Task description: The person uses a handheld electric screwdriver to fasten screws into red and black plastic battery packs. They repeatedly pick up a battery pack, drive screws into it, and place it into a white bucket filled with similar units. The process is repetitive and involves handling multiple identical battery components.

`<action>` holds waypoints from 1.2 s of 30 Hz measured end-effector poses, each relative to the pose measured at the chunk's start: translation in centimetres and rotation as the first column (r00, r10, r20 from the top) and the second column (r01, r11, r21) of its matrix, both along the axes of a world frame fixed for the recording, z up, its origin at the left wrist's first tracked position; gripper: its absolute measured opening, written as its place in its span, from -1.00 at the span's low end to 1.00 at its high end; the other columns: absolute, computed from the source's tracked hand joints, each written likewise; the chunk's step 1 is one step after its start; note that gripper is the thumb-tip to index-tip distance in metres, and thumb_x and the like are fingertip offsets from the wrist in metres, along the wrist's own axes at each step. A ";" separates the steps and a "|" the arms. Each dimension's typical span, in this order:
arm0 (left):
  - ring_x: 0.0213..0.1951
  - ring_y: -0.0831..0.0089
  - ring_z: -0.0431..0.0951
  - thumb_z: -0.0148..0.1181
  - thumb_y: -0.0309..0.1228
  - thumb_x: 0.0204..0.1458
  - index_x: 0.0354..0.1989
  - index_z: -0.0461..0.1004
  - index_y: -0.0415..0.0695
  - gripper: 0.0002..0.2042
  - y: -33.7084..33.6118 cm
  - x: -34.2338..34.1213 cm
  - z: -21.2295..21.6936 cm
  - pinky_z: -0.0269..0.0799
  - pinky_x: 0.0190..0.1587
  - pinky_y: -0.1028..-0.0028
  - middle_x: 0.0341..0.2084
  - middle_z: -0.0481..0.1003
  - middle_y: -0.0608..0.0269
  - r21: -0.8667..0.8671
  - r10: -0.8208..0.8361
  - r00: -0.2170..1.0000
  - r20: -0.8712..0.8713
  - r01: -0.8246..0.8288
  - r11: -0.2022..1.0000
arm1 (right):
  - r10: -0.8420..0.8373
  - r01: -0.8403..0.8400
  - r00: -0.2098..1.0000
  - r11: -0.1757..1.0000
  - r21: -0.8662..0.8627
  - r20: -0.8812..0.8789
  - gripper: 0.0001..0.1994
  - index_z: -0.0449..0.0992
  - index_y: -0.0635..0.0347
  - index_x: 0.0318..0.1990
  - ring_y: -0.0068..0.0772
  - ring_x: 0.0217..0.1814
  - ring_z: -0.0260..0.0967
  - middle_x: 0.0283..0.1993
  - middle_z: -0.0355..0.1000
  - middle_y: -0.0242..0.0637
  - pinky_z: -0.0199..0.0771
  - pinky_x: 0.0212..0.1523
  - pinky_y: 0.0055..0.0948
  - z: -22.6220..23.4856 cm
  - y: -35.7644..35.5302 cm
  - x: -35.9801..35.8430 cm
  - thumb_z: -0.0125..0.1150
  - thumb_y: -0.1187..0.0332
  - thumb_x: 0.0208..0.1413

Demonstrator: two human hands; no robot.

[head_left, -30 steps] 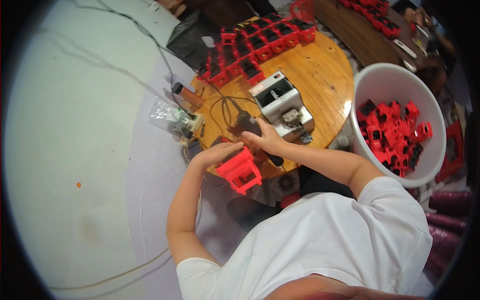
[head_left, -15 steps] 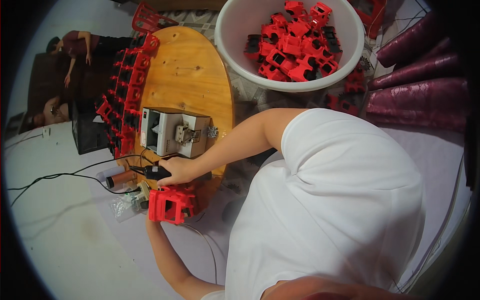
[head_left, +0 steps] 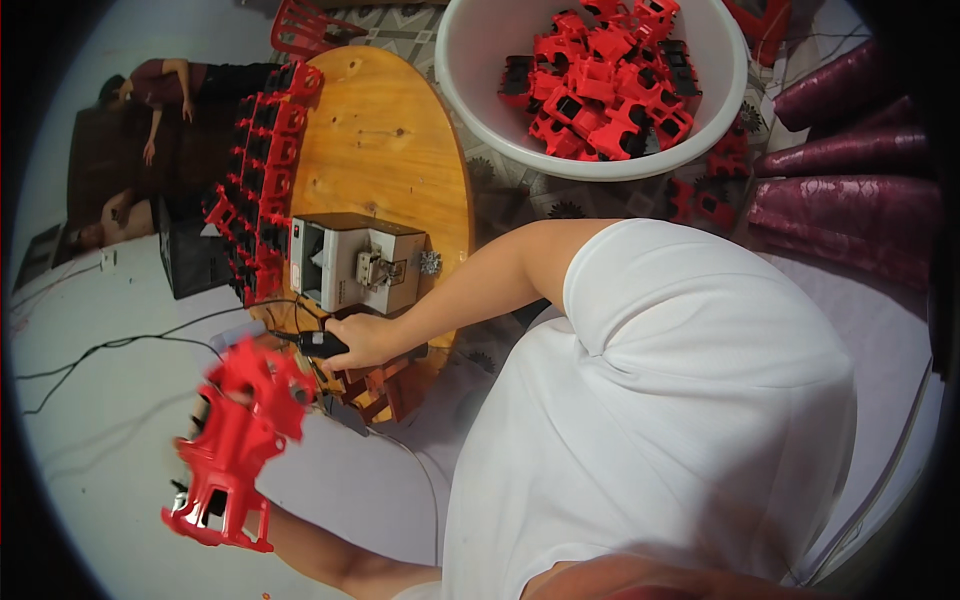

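Observation:
A red plastic toy car body [head_left: 240, 440] with black parts is raised in my left hand, tilted and smeared by motion at its far end. That hand is mostly hidden behind the shell; my left forearm [head_left: 330, 555] shows below it. My right hand [head_left: 368, 340] is wrapped round a black corded electric screwdriver [head_left: 322, 345] over the table's near end. Its tip is out of sight, and the toy car body is apart from it. Beside my right hand stands a white box-shaped screw feeder [head_left: 340, 262] with a metal outlet; small screws [head_left: 429, 262] lie in a heap by it.
Rows of red and black toy car bodies [head_left: 262, 180] line the far side of the oval wooden table [head_left: 400, 150]. A white tub [head_left: 455, 110] holds more red bodies. Black cables [head_left: 130, 345] run across to the screwdriver. Two other people [head_left: 165, 85] are in the background.
My left hand has lifted the red toy car body off from beside the screwdriver, out away from the table. My right hand has hardly moved and keeps the screwdriver.

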State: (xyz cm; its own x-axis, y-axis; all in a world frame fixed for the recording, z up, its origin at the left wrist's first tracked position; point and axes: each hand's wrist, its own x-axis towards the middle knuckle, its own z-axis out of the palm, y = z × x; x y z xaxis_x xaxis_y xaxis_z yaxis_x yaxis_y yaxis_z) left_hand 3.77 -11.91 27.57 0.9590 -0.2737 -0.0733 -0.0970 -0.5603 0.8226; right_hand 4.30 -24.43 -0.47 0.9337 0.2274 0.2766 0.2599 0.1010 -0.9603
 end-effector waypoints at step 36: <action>0.33 0.08 0.17 0.04 -0.14 0.14 0.34 0.15 -0.19 -0.38 9.0 19.4 -23.9 0.11 0.34 0.26 0.32 0.16 -0.09 0.687 -0.162 0.983 0.083 0.061 0.724 | -0.159 -0.149 0.926 0.681 0.717 0.342 -0.14 0.23 0.16 0.16 -0.45 -0.47 0.29 -0.37 0.28 -0.31 0.41 -0.49 -0.43 16.7 -12.7 1.1 0.03 -0.45 -0.02</action>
State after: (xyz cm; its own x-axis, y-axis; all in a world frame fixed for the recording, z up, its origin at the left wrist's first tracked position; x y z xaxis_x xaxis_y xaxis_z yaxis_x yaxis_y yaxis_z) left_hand 23.15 -2.87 3.71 0.9388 -0.3045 -0.1609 -0.2709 -0.9414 0.2010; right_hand 5.42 -37.09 16.20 0.7348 -0.1913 0.6507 0.5589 0.7144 -0.4210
